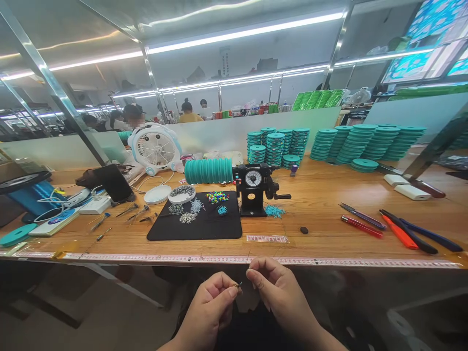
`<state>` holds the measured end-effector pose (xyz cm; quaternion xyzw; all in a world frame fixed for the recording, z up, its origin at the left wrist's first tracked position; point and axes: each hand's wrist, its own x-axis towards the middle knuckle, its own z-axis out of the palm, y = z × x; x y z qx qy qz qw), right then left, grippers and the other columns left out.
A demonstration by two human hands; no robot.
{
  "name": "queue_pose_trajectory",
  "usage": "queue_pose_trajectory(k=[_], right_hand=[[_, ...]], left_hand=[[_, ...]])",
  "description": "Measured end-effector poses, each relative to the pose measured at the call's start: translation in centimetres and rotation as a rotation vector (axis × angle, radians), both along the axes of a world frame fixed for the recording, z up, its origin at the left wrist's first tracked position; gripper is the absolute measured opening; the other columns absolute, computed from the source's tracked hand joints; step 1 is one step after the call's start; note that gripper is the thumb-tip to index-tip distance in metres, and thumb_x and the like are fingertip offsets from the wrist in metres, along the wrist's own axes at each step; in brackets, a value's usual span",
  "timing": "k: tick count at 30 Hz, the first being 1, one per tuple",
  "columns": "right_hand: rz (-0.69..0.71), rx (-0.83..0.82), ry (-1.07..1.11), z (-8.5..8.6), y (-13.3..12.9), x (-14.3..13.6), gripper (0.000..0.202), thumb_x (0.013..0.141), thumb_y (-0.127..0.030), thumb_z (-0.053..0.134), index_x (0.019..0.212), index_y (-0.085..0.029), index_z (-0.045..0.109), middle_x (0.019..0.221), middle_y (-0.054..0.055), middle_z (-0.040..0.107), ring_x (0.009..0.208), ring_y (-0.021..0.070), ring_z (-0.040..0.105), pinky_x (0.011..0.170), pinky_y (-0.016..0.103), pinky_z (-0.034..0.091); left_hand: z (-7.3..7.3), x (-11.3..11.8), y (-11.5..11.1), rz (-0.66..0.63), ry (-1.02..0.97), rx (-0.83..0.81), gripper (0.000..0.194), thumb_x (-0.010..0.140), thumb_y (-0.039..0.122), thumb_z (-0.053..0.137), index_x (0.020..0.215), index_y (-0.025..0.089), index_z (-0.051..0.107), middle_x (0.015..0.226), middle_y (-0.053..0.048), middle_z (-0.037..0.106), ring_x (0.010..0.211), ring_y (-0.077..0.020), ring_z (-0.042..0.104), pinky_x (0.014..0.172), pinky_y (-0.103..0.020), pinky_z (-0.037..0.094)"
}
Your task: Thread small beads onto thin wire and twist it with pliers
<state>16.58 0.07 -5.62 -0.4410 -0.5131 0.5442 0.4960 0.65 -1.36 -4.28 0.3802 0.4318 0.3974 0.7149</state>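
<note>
My left hand [215, 306] is closed in a pinch just below the table's front edge. A tiny dark piece with a bluish tip [239, 284] pokes out between its thumb and forefinger; its kind is too small to make out. Close by on the right, my right hand [278, 291] has thumb and forefinger pressed together, and whatever they hold is hidden. Thin dark strands, perhaps line, rise faintly above the right fingertips. A measuring tape [204, 259] runs along the table edge in front of both hands.
A black mat [197, 231] carries small piles of beads and metal parts. Behind it stands a hand-cranked winder [253, 192] with teal spools [208, 171]. Pliers [405, 231] and a red cutter [361, 226] lie right. Stacked spools [356, 144], a fan [155, 148] and a phone [113, 183] stand farther back.
</note>
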Motion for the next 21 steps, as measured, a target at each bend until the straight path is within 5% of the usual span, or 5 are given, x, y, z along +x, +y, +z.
queue_pose_trajectory(k=[4,10,21], right_hand=[[-0.033,0.188,-0.175,0.3,0.0,-0.1,0.023,0.088,-0.034,0.051,0.071,-0.018,0.05,0.066,-0.001,0.048,0.062,0.0139,0.046,0.058,0.026,0.04],[-0.192,0.711,-0.538,-1.0,-0.1,-0.4,0.018,0.09,-0.01,0.039,0.075,-0.02,0.041,0.069,0.001,0.046,0.063,0.0159,0.044,0.057,0.029,0.036],[-0.285,0.746,-0.541,-1.1,-0.1,-0.8,0.019,0.09,-0.005,0.039,0.077,-0.019,0.04,0.07,0.001,0.044,0.063,0.0158,0.043,0.056,0.029,0.035]], left_hand=[[0.0,-0.1,-0.2,-0.014,0.011,-0.002,0.026,0.075,0.037,0.065,0.069,0.018,0.047,0.045,0.012,0.028,0.04,-0.0046,0.013,0.041,-0.023,0.008],[0.0,0.2,-0.1,0.01,-0.006,-0.003,0.025,0.075,0.037,0.064,0.068,0.019,0.046,0.042,0.012,0.027,0.038,-0.0046,0.013,0.04,-0.022,0.008],[0.3,0.6,0.1,0.052,-0.021,-0.009,0.028,0.073,0.038,0.066,0.069,0.019,0.046,0.043,0.012,0.029,0.039,-0.0042,0.015,0.04,-0.021,0.009]])
